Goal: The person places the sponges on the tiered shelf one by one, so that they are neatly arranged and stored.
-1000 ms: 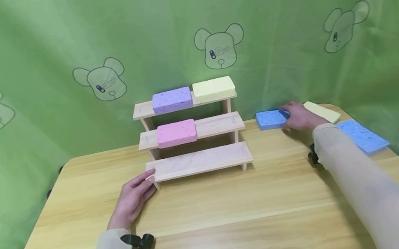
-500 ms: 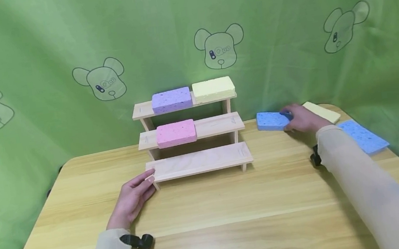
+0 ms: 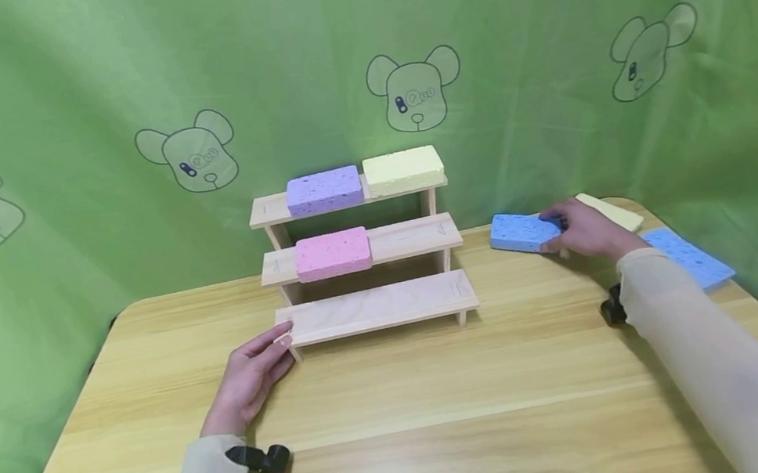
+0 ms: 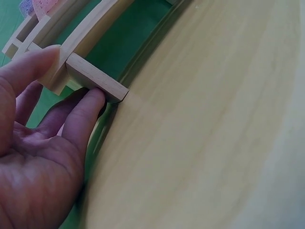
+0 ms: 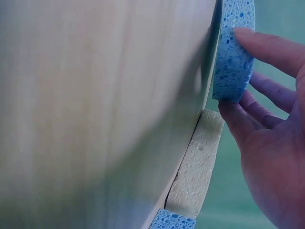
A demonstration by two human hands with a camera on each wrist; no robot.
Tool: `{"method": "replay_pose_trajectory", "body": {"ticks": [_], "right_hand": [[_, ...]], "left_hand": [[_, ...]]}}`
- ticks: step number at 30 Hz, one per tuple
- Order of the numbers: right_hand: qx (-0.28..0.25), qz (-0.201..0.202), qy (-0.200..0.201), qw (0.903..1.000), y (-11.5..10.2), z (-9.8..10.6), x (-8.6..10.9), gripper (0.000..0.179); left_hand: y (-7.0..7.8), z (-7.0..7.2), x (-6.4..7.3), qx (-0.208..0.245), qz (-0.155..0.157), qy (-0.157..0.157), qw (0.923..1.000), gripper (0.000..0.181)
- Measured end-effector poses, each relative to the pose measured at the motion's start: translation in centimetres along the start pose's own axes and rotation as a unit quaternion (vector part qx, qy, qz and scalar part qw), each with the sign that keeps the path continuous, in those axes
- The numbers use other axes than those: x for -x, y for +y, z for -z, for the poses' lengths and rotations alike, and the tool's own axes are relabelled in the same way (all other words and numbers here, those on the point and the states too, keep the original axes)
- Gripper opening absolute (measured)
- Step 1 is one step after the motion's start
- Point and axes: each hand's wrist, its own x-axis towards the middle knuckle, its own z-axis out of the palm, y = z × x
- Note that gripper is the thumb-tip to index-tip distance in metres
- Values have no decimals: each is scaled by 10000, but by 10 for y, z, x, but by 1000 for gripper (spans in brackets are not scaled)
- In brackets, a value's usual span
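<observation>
A three-tier wooden display stand [image 3: 374, 310] stands at the back middle of the table. My left hand [image 3: 254, 378] holds the left end of its lowest step, with fingers at the board and at the leg [image 4: 97, 78]. Off to the right, my right hand [image 3: 584, 229] pinches the right end of a blue sponge [image 3: 520, 232] between thumb and fingers. In the right wrist view the blue sponge [image 5: 234, 52] shows a pitted side. Whether it has left the tabletop I cannot tell. A purple sponge [image 3: 324, 190] and a pale yellow sponge [image 3: 402, 170] sit on the top step, a pink sponge [image 3: 332, 254] on the middle one.
Behind the right forearm, another pale yellow sponge [image 3: 613, 212] and a second blue sponge [image 3: 690, 258] lie along the right edge of the wooden table [image 3: 401, 415]. A green curtain [image 3: 297, 33] with bear-head prints hangs close behind and at the sides.
My right hand has shifted slightly right and toward me, and the blue sponge has turned and slid a little with it. My left hand stays at the stand.
</observation>
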Motion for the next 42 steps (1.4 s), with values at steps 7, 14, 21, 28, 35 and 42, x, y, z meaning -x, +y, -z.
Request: {"method": "replay_pose_trajectory", "body": {"ticks": [7,14,21,28,35,42], "right_hand": [[-110,-180,25,9998,-5,0,10,68],[-190,-284,-71,9994,-11,3,19,70],[-296,-132,97,9994,-21,6,26,65],[-492,-135,69,9987,-26,3,32,66],[-538,-170,200,9982,-31,6,43,66],[-751,-34,346,9966,-39,14,57,66]], "left_hand": [[-1,-1,0,41,44,19,10000,25],[0,-1,0,52,74,-8,10000,26],[1,-1,-1,-39,97,-62,9999,30],[0,1,-2,-24,52,-28,10000,25],[-2,2,-2,-7,101,-89,9999,25],[0,2,-1,-41,68,-100,9999,30]]}}
